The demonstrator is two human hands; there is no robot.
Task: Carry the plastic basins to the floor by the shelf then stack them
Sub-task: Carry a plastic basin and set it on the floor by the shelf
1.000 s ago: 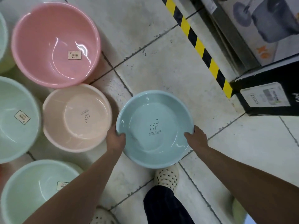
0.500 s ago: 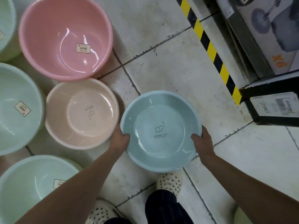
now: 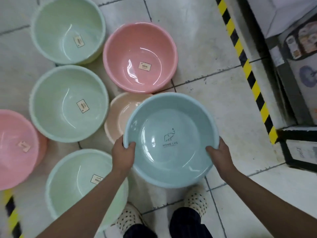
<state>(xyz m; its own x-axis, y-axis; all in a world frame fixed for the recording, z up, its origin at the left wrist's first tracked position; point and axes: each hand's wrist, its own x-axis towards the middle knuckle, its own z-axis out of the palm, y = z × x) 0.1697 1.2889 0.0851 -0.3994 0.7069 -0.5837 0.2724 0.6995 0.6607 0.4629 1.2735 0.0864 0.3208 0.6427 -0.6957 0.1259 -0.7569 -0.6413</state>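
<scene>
One blue basin (image 3: 171,117) held above the floor (image 3: 214,91).
Your left hand (image 3: 122,154) and right hand (image 3: 221,157) clamp its rim, overlapping the beige basin (image 3: 120,114).

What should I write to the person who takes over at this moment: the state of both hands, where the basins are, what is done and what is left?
Left grip holds the left rim of the blue basin; right grip holds the right rim, thumbs inside.
The blue basin looks lifted and hides part of the beige basin.
On the floor, each standing alone: three green basins and two pink basins.
Done: the basins are on the floor by the shelf.
Left: all the stacking; nothing is nested yet.
</scene>
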